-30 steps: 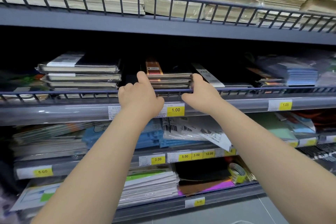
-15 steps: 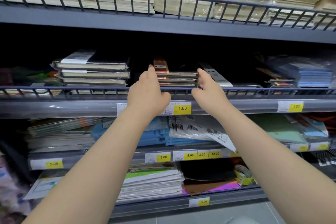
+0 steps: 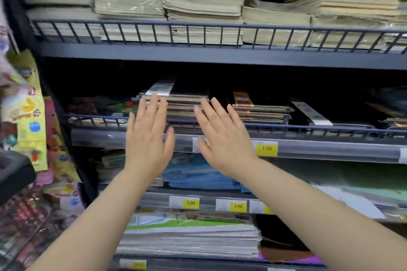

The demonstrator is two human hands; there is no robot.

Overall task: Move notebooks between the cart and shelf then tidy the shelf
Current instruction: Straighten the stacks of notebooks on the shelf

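shifted left along the shelf (image 3: 330,149) since half a second ago: let go of the middle stack (image 3: 262,112), flanked at both ends back then, and raised before the left stack (image 3: 182,100). probably means the middle one counts as squared, with tidying passing to its neighbour. no cart in view.

holding nothing with the left hand (image 3: 146,145): flat, fingers straight and spread, tips over the left stack's front edge; cannot tell through the blur whether touching. likewise the right hand (image 3: 224,141): wide open, fingers fanned, empty, near that stack's right end, above the rail (image 3: 308,126). both stacks lying flat behind that rail, slightly apart.
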